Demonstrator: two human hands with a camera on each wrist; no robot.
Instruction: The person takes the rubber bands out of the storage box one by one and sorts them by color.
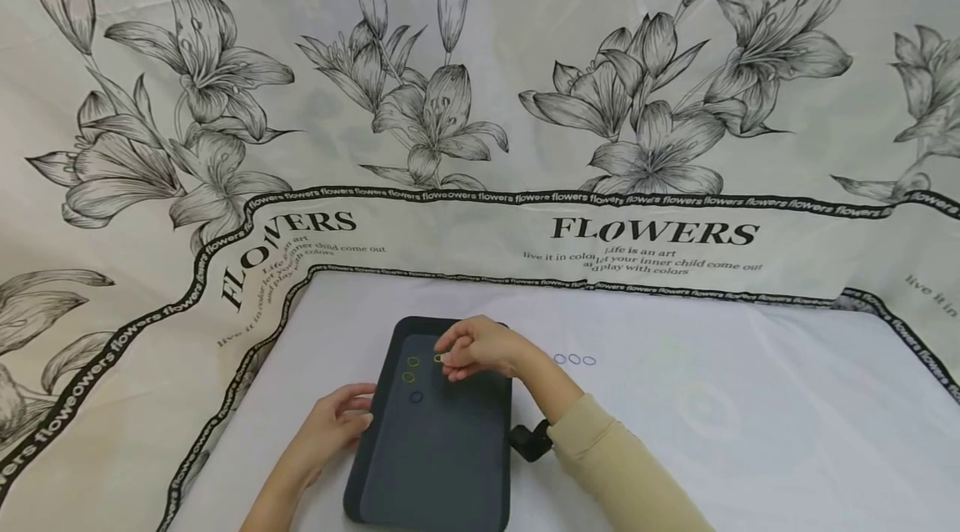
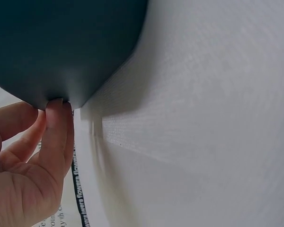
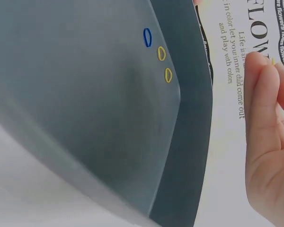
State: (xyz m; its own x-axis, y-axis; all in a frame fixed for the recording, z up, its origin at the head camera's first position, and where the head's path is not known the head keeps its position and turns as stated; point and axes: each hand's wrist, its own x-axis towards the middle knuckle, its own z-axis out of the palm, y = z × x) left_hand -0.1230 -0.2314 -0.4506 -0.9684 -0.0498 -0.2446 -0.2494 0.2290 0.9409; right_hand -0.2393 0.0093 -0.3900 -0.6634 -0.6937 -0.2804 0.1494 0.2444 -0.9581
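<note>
A dark grey-blue tray (image 1: pixel 435 465) lies lengthwise before me. My left hand (image 1: pixel 330 428) grips its left rim; in the left wrist view the fingers (image 2: pixel 54 132) bend against the edge. Over the tray's far end, my right hand (image 1: pixel 480 348) pinches a small yellow rubber band (image 1: pixel 438 358) between thumb and fingertips. Mostly hidden by those fingers, the band shows as a yellow speck in the right wrist view. Inside the tray rest two yellow rubber bands (image 3: pixel 161 53) and a blue rubber band (image 3: pixel 147 37), apart from one another.
Right of the tray, three bluish bands (image 1: pixel 574 359) lie in a row on the white tablecloth (image 1: pixel 750 432). A black object (image 1: pixel 531 442) shows by the right forearm, partly covered. Behind stands a flower-printed cloth (image 1: pixel 480 232) with a black border.
</note>
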